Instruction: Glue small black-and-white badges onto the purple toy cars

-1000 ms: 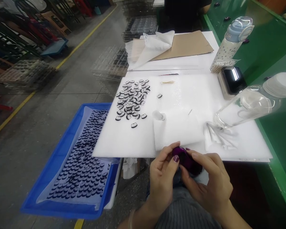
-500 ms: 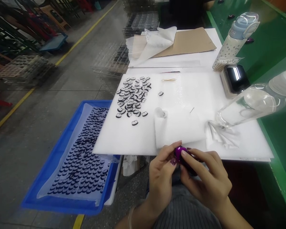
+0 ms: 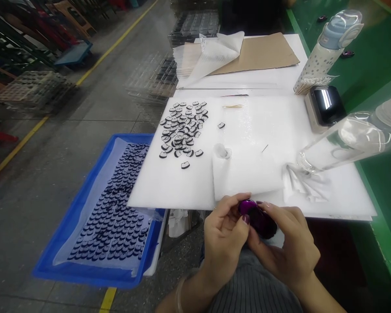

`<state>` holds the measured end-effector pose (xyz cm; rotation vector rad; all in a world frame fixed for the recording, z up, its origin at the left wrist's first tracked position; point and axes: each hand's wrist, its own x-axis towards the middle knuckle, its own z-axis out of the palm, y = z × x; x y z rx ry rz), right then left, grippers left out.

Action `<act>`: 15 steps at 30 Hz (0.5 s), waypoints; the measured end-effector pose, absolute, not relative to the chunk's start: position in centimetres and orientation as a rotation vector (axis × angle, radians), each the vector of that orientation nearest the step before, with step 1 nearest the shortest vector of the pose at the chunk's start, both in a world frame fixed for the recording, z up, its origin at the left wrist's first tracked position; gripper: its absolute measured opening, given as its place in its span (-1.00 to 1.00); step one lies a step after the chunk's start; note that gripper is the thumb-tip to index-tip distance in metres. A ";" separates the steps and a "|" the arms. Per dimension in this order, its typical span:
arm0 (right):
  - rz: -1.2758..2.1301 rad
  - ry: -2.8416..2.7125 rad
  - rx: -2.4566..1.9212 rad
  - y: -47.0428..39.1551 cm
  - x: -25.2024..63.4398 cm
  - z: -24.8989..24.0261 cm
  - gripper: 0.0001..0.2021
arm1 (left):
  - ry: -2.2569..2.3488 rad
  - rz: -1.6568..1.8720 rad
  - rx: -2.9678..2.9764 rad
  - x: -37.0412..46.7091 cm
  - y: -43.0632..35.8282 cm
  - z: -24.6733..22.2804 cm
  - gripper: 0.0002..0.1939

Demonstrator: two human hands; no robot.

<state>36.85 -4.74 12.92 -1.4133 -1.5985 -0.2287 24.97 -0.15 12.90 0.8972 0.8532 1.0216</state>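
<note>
A glossy, rounded purple-and-black piece [image 3: 262, 222] is held between both hands at the front edge of the white board [image 3: 169, 191]. My left hand [image 3: 226, 239] pinches its left end, the thumb lying on top. My right hand [image 3: 286, 243] grips its right side between thumb and fingers. Just beyond the hands lies a white cloth [image 3: 247, 171], rolled at its left end. Many small dark curved pieces [image 3: 182, 130] are strewn on the board's left part, and a single dark piece [image 3: 221, 125] sits apart from them.
A blue tray [image 3: 84, 278] with rows of dark pieces stands lower left. To the right are a clear bottle [image 3: 342, 141], a crumpled tissue [image 3: 303, 182], a black-topped box [image 3: 327, 106], cotton swabs [image 3: 313, 82] and a dotted bottle [image 3: 322, 56]. Brown cardboard [image 3: 263, 52] lies at the back.
My right index finger has lifted off the top of the purple piece and moved to its right side. More of the piece's dark surface now shows.
</note>
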 end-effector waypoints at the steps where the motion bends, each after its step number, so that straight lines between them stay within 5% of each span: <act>1: -0.224 -1.592 -1.410 -4.7 36.8 12.9 -0.57 | 0.853 1.008 0.888 24.9 -0.1 12.9 -0.69; 15: -0.253 -1.563 -1.395 -4.8 36.5 12.6 -0.47 | 0.913 0.951 0.837 24.8 0.0 12.9 -0.83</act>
